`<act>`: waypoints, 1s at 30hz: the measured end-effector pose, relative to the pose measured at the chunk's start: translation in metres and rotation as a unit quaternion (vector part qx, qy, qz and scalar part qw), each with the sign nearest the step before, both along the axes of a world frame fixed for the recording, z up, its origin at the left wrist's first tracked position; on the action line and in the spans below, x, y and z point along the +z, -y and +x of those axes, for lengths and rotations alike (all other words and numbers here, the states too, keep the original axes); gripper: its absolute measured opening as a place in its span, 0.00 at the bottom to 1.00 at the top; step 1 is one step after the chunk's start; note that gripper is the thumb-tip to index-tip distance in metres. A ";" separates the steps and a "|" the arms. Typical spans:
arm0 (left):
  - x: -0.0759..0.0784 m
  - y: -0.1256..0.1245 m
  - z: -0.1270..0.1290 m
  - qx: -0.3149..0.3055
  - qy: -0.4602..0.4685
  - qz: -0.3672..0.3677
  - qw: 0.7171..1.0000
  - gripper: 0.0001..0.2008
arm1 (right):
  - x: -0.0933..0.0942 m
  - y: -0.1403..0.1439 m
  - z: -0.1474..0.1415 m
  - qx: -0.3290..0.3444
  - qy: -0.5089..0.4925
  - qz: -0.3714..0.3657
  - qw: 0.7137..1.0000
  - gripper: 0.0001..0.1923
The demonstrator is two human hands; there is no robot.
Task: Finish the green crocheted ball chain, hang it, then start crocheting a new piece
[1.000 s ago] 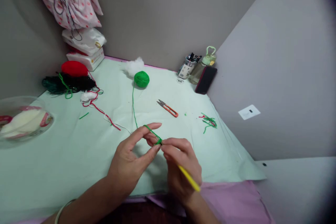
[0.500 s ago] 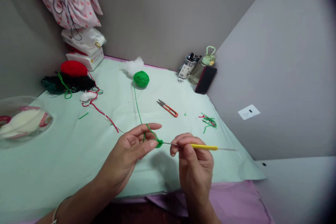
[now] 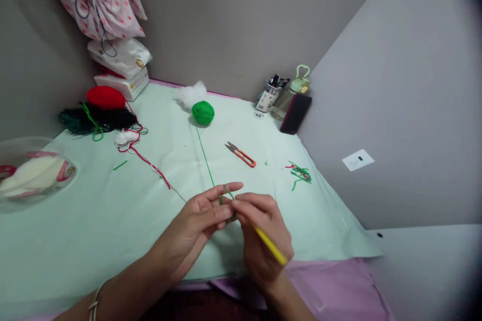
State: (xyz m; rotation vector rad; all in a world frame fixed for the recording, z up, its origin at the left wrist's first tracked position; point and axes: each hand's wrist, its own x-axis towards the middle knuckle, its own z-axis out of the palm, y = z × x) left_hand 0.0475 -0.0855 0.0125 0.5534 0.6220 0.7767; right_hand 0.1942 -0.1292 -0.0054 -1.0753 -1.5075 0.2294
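Note:
My left hand is closed, pinching a small green crochet piece between thumb and fingers. Most of that piece is hidden behind the fingertips. A green yarn strand runs from the green yarn ball to my left hand and passes over its raised index finger. In my right hand is a crochet hook with a yellow handle, slanting down to the right. Its tip is hidden where both hands meet at the crochet piece.
Orange thread snips lie beyond my hands, with yarn scraps to their right. At the back right stand a bottle, a pen can and a phone. Red yarn and a clear bowl are at left.
My right hand has come left against my left fingertips, and the hook has swung from level to a downward slant. My left hand has shifted slightly right, and the yarn strand now runs straighter.

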 end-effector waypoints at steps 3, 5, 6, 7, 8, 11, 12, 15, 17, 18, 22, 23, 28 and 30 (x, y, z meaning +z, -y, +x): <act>0.001 -0.003 -0.002 0.012 0.027 -0.023 0.999 0.16 | 0.004 -0.004 0.004 0.028 -0.162 -0.063 0.984 0.12; 0.002 -0.002 -0.004 0.034 0.009 -0.001 0.999 0.14 | 0.006 -0.007 0.003 0.071 -0.261 -0.096 0.958 0.10; 0.002 -0.002 -0.004 0.038 -0.004 0.016 0.999 0.14 | 0.006 -0.008 0.003 0.096 -0.286 -0.109 0.947 0.09; 0.002 -0.001 -0.003 0.038 -0.017 0.035 0.999 0.14 | 0.005 -0.009 0.001 0.113 -0.295 -0.119 0.941 0.09; 0.003 0.000 -0.003 0.034 -0.028 0.054 0.998 0.14 | 0.004 -0.010 0.000 0.122 -0.293 -0.125 0.940 0.09; 0.003 0.002 -0.002 0.029 -0.055 0.085 0.994 0.15 | 0.000 -0.010 -0.003 0.121 -0.273 -0.125 0.946 0.09; 0.003 0.002 -0.002 0.028 -0.063 0.089 0.994 0.15 | 0.000 -0.010 -0.003 0.119 -0.274 -0.124 0.946 0.09; 0.002 0.002 -0.004 0.027 -0.084 0.097 0.991 0.16 | 0.000 -0.011 -0.002 0.129 -0.295 -0.128 0.938 0.08; 0.002 0.002 -0.006 0.031 -0.098 0.103 0.989 0.16 | 0.001 -0.012 0.000 0.135 -0.314 -0.136 0.930 0.08; 0.002 0.002 -0.007 0.033 -0.103 0.106 0.988 0.15 | 0.002 -0.013 0.001 0.136 -0.322 -0.138 0.927 0.08; 0.002 0.003 -0.009 0.036 -0.116 0.120 0.985 0.15 | 0.004 -0.014 0.004 0.145 -0.331 -0.139 0.922 0.09; 0.001 0.003 -0.009 0.037 -0.121 0.122 0.985 0.15 | 0.005 -0.014 0.005 0.152 -0.326 -0.139 0.923 0.09; -0.002 0.002 -0.011 0.051 -0.166 0.159 0.972 0.15 | 0.006 -0.007 0.007 0.141 -0.240 -0.116 0.954 0.10; -0.002 0.001 -0.011 0.059 -0.192 0.185 0.962 0.14 | 0.007 -0.003 0.008 0.113 -0.179 -0.093 0.973 0.11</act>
